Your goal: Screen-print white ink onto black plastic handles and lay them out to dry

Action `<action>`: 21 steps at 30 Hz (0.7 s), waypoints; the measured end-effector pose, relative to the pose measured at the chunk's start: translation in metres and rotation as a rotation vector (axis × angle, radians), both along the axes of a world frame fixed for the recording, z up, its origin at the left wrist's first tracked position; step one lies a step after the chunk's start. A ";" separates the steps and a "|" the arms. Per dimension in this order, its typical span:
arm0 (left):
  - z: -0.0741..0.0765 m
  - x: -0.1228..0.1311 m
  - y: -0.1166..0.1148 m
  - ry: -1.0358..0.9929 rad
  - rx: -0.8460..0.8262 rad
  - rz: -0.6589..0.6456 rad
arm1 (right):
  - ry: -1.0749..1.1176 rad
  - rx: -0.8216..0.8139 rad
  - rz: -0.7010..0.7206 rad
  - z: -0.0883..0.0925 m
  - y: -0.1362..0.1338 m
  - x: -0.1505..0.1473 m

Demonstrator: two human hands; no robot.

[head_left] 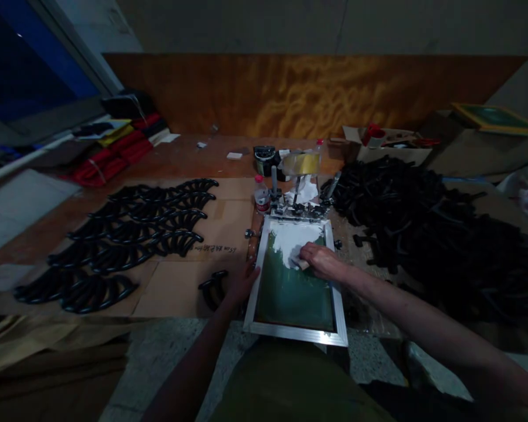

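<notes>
A screen printing frame point(341, 316) with a silver metal border and green mesh lies in front of me. Thick white ink point(286, 235) covers the upper part of its mesh. My right hand point(321, 261) is closed around a small squeegee point(303, 265), pressed to the mesh at the lower edge of the ink. At the frame's left border is my left hand point(244, 282), its thumb over the edge; its other fingers are partly hidden. Beside that hand, a few curved black handles point(213, 287) lie on cardboard. A clamp hinge point(297, 210) holds the frame's far end.
Rows of curved black handles point(127, 234) cover the cardboard point(229, 220) at left. Black parts point(405, 217) are heaped at right. Behind the frame stand a bottle with a red cap point(261, 196), a dark tub point(264, 159) and a tape roll point(301, 164). An open carton point(391, 153) sits farther back.
</notes>
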State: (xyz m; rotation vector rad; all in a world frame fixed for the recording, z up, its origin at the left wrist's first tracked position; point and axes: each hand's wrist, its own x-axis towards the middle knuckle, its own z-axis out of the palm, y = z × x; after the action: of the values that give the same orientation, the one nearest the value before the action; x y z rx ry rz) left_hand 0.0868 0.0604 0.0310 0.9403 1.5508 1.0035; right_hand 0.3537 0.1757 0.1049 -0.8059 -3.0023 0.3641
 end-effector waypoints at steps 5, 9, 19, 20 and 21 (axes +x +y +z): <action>0.009 0.001 -0.001 0.009 -0.039 -0.005 | 0.116 0.012 -0.161 -0.002 0.006 -0.009; 0.015 0.000 -0.002 0.038 -0.027 -0.001 | 0.213 0.130 -0.092 -0.021 -0.011 -0.006; 0.064 -0.006 0.001 0.172 0.017 -0.054 | 0.184 0.095 -0.397 0.019 0.060 -0.021; 0.073 -0.008 0.003 0.189 0.019 -0.050 | 0.178 0.111 -0.465 0.024 0.070 -0.017; 0.081 -0.010 0.005 0.204 0.026 -0.045 | 0.195 0.131 -0.530 0.027 0.079 -0.009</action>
State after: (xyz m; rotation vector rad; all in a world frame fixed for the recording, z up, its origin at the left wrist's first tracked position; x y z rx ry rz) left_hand 0.0767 0.0652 0.1122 1.1193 1.6801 0.9212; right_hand 0.3443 0.2551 0.1320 -1.4005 -2.4745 0.2090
